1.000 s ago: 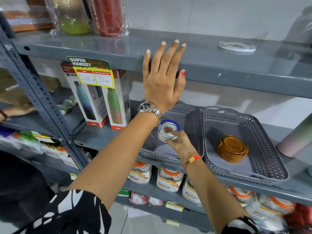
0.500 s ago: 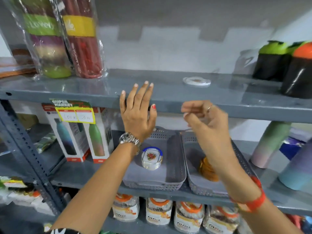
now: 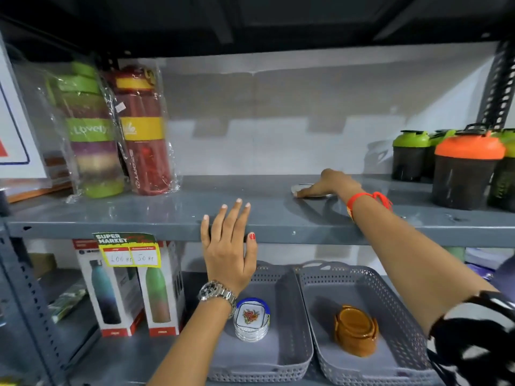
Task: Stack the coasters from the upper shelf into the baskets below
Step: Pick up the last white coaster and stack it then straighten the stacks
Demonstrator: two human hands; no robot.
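One white round coaster (image 3: 299,188) lies on the grey upper shelf (image 3: 264,210). My right hand (image 3: 331,185) rests flat on top of it, covering most of it; I cannot tell whether the fingers grip it. My left hand (image 3: 228,246) is spread open against the shelf's front edge, holding nothing. Below, the left grey basket (image 3: 292,341) holds a stack of white coasters with a flower print (image 3: 250,320). The right grey basket (image 3: 401,330) holds a stack of brown coasters (image 3: 355,330).
Wrapped bottles (image 3: 117,135) stand at the upper shelf's left; black shakers with green and orange lids (image 3: 462,165) stand at its right. Boxed bottles (image 3: 131,288) and a price tag (image 3: 128,250) sit left of the baskets. A perforated upright (image 3: 25,288) runs down the left.
My right hand left the flower coaster stack in the left basket, rose to the upper shelf and landed on the white coaster. The camera tilted upward. My left hand stayed on the shelf edge.
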